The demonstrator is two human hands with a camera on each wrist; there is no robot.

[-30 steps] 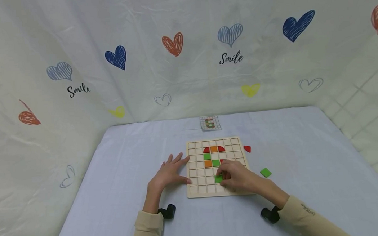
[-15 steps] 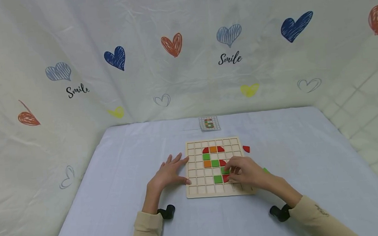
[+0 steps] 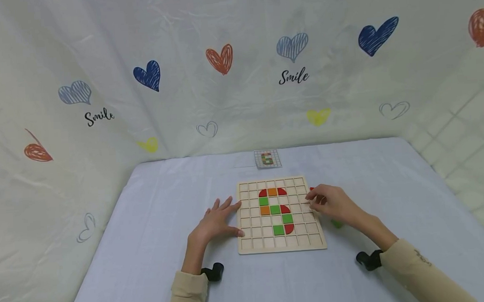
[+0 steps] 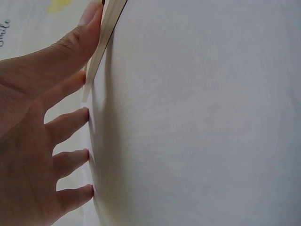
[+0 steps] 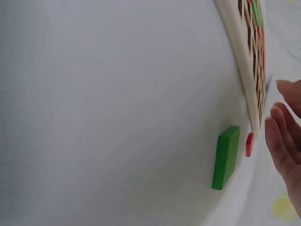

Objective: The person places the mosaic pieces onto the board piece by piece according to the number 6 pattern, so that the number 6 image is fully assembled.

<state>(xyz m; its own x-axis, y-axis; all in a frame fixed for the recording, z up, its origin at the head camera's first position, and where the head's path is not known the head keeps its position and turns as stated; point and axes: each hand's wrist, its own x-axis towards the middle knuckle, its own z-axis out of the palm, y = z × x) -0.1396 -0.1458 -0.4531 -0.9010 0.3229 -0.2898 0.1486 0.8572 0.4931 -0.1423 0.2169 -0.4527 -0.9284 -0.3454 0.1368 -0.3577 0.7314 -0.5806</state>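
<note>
A wooden grid board [image 3: 252,243] lies on the table, holding several red, green and orange tiles in its cells. My left hand [image 3: 216,221] rests at the board's left edge, thumb and index fingertip touching it, fingers spread. In the left wrist view the thumb [image 4: 87,33] lies against the board's wooden edge [image 4: 104,42]. Over the board's right edge hovers my right hand [image 3: 332,204], fingers loosely bent and nothing between them. A red quarter-round piece [image 5: 249,144] and a green square tile [image 5: 226,157] lie beside the board; in the head view the hand and arm partly cover both.
A small card [image 3: 267,159] with a printed coloured grid pattern lies behind the board. White cloth [image 3: 177,182] covers the table, and a curtain with printed hearts [image 3: 220,59] hangs at the back. A black wrist camera [image 3: 370,259] sits under the right wrist.
My right hand has let go of a red quarter-round and a green tile in the board's cells, then moved right and away to the board's edge. The left hand stays put.
</note>
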